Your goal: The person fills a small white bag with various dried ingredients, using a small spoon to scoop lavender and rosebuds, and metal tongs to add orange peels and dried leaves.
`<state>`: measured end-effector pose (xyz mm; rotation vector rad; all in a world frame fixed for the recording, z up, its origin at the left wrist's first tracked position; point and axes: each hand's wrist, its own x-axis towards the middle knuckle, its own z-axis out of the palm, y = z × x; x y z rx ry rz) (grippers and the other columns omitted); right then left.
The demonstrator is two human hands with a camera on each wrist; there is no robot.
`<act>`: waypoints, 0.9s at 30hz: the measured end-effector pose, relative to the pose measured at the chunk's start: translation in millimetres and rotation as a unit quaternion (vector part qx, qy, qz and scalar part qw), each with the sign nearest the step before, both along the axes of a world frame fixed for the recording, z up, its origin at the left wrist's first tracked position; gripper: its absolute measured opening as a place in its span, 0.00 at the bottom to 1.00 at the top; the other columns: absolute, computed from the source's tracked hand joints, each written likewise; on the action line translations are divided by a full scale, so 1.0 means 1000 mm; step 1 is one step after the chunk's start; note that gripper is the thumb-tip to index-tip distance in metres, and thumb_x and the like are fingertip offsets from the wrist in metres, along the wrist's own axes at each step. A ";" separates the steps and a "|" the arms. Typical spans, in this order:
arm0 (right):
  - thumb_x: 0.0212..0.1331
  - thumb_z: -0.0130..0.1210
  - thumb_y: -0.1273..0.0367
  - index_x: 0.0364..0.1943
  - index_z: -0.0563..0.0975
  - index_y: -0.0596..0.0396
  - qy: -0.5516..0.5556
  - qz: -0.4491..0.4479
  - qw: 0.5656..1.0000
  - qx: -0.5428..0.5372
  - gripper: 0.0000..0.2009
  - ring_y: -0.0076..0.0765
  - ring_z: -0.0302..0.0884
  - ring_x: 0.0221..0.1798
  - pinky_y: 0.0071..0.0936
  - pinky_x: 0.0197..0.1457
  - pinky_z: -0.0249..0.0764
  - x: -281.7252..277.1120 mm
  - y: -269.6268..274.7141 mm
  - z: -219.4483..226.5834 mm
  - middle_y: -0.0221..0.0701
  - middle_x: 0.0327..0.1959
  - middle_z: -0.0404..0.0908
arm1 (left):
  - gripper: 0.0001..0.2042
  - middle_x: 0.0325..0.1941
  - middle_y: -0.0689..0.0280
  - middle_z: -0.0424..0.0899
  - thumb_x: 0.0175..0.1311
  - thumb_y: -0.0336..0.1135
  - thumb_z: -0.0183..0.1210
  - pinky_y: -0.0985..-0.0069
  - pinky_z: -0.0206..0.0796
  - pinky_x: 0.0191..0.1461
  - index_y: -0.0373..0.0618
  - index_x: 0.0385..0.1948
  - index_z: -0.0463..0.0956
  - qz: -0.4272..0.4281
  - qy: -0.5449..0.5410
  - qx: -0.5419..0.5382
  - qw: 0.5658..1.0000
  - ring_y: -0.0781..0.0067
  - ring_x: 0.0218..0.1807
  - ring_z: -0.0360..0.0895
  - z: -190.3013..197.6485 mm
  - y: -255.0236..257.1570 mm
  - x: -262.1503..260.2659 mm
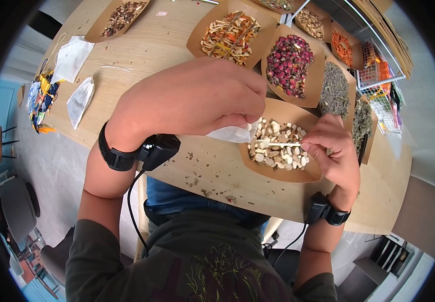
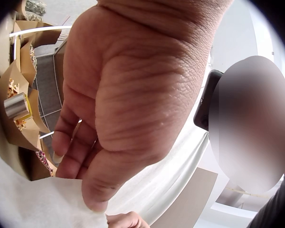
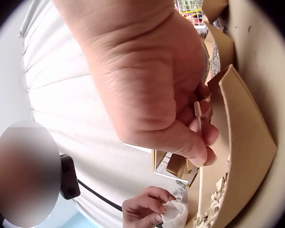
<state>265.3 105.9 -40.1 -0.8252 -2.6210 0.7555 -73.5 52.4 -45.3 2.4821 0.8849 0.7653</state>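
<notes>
The left hand point(image 1: 197, 98) pinches a white mesh pouch point(image 1: 233, 133) at the left edge of a paper tray point(image 1: 298, 176) of pale sliced pieces point(image 1: 278, 158). In the left wrist view the pouch point(image 2: 47, 202) hangs from the left hand's thumb and fingers point(image 2: 97, 192). Over the tray's right side, the right hand point(image 1: 334, 148) holds a thin pale stick or spoon handle point(image 1: 287, 144), its far end among the pieces. The right wrist view shows the handle point(image 3: 201, 190) between the right hand's point(image 3: 147, 95) thumb and fingers.
Trays of rosebuds point(image 1: 290, 65), orange-and-cream strips with metal tongs point(image 1: 222, 49), and grey-green herbs point(image 1: 335, 90) stand beyond the hands. Two white pouches point(image 1: 80, 103) and patterned bundles point(image 1: 40, 100) lie at the left. A wire basket point(image 1: 386, 105) stands at the right.
</notes>
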 end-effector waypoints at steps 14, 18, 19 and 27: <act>0.53 0.72 0.79 0.35 0.89 0.58 0.105 -0.024 0.986 0.125 0.06 0.41 0.77 0.40 0.39 0.52 0.69 -0.023 -0.015 0.002 0.31 0.32 0.86 | 0.07 0.45 0.63 0.85 0.61 0.27 0.73 0.58 0.76 0.48 0.41 0.35 0.82 -0.003 0.000 -0.003 1.000 0.52 0.46 0.85 0.002 0.000 -0.001; 0.51 0.71 0.80 0.34 0.88 0.58 0.026 -0.047 0.992 0.113 0.06 0.42 0.76 0.40 0.39 0.53 0.69 0.000 -0.005 0.014 0.31 0.31 0.86 | 0.07 0.45 0.63 0.85 0.61 0.28 0.73 0.58 0.76 0.49 0.42 0.35 0.82 -0.006 -0.008 0.001 1.000 0.52 0.46 0.85 0.001 0.000 0.000; 0.51 0.71 0.80 0.34 0.88 0.58 0.026 -0.047 0.992 0.113 0.06 0.42 0.76 0.40 0.39 0.53 0.69 0.005 -0.003 0.014 0.31 0.31 0.86 | 0.07 0.45 0.63 0.85 0.61 0.28 0.73 0.58 0.76 0.49 0.42 0.35 0.82 -0.006 -0.008 0.001 1.000 0.52 0.46 0.85 0.001 0.000 0.000; 0.50 0.68 0.79 0.32 0.87 0.57 -0.024 0.005 0.999 0.021 0.06 0.42 0.78 0.40 0.41 0.56 0.67 0.004 -0.004 0.006 0.30 0.29 0.86 | 0.07 0.46 0.64 0.85 0.61 0.27 0.73 0.58 0.76 0.49 0.42 0.35 0.83 -0.001 0.001 -0.003 1.000 0.53 0.46 0.85 0.001 0.000 0.000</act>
